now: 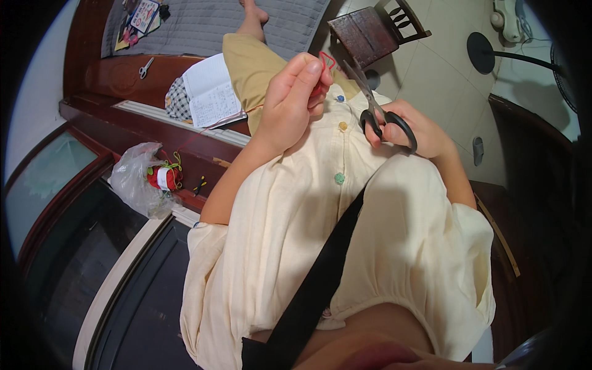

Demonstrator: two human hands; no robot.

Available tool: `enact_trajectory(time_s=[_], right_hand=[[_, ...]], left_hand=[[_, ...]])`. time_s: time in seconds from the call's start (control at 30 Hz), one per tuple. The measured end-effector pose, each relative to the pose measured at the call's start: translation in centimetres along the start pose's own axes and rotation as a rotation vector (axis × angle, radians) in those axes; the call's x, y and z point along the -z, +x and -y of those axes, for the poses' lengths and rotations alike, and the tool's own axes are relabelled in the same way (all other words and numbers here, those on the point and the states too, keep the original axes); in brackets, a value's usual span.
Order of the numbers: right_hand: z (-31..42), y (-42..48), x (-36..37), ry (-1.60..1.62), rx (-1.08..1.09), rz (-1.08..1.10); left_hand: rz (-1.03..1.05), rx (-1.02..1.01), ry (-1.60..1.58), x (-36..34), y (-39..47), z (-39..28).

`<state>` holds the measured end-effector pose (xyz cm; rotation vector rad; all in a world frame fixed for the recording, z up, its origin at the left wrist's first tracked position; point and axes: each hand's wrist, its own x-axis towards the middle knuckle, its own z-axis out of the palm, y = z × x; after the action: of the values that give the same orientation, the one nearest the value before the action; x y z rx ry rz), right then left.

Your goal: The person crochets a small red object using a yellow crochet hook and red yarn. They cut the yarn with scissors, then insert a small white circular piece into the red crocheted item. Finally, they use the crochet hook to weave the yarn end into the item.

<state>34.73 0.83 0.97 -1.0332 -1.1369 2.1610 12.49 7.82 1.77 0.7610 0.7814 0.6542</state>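
Note:
My left hand (296, 95) pinches red yarn (328, 60), with a small loop standing up beyond the fingertips and more red yarn under the curled fingers. A strand trails left to a ball of red yarn (172, 179) with a white band, lying with green yarn at a clear plastic bag (136, 180). My right hand (407, 125) has its fingers in the black handles of a pair of scissors (367, 92). The blades point up towards the loop, apart from it, and look slightly parted.
An open notebook (212, 92) with handwriting lies by my leg, over a checked cloth (177, 101). Small scissors (146, 68) and yellow-black snips (200, 185) lie on the wood at the left. A wooden chair (363, 34) stands ahead, a fan base (480, 52) to the right.

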Motion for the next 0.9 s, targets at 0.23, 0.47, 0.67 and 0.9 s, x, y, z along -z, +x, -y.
enact_trajectory(time_s=[0.23,0.47,0.67,0.9], right_hand=[[-0.1,0.4,1.2,-0.026,-0.075,0.09],[-0.3,0.5,1.1,-0.009,-0.124,0.129],[0.3,1.2,1.0,-0.032,-0.084,0.124],[0.8,1.9,1.3,-0.111,0.0,0.164]], left_hand=[[0.002,0.057,-0.005,0.1,0.1,-0.8],[-0.013,0.065,0.007,-0.4,0.2,-1.0],[0.031,0.104,0.07,-0.7,0.0,-1.3],[0.154,0.182,-0.015,0.0,0.2,-1.1]])
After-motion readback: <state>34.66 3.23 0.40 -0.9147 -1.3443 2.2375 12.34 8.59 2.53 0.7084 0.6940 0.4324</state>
